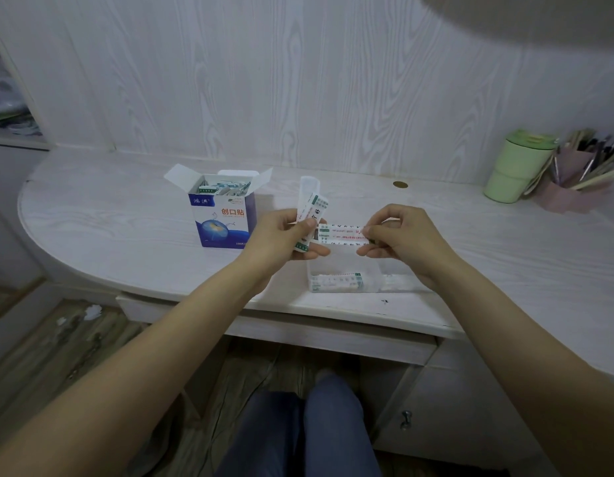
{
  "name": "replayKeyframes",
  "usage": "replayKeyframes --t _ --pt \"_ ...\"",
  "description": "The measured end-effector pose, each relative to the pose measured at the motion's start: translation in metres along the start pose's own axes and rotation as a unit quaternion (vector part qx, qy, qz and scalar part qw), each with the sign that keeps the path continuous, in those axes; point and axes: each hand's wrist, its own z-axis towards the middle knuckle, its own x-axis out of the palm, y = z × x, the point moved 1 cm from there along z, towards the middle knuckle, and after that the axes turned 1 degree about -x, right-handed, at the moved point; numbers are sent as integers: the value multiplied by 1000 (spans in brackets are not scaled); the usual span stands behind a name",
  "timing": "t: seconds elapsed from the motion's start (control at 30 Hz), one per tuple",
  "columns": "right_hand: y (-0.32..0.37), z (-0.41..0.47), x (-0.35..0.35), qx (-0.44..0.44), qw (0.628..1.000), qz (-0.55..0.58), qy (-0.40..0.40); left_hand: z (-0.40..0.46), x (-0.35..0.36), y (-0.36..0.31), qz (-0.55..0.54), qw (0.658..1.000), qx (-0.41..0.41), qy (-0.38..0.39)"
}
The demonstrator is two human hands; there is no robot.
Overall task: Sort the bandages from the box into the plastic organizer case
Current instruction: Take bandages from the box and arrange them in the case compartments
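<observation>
Two bandages point(341, 233) pinched in right hand point(398, 235)

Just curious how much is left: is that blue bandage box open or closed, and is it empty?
Open, not empty. The box stands upright with its top flaps spread, and wrapped bandages show inside.

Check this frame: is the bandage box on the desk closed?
No, the bandage box stands with its top flaps open, wrapped bandages showing inside.
</observation>
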Motion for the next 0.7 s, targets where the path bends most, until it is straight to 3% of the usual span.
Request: replayKeyframes --t 0.2,0.47,0.7 --pt "-9 2 -1 -4 978 -210 -11 2 -4 4 67 997 18 -24" --pt "-14 6 17 -35 944 -324 46 1 -3 5 74 997 15 -12" --pt "-11 5 21 -67 875 -474 69 -2 -2 4 89 995 23 29"
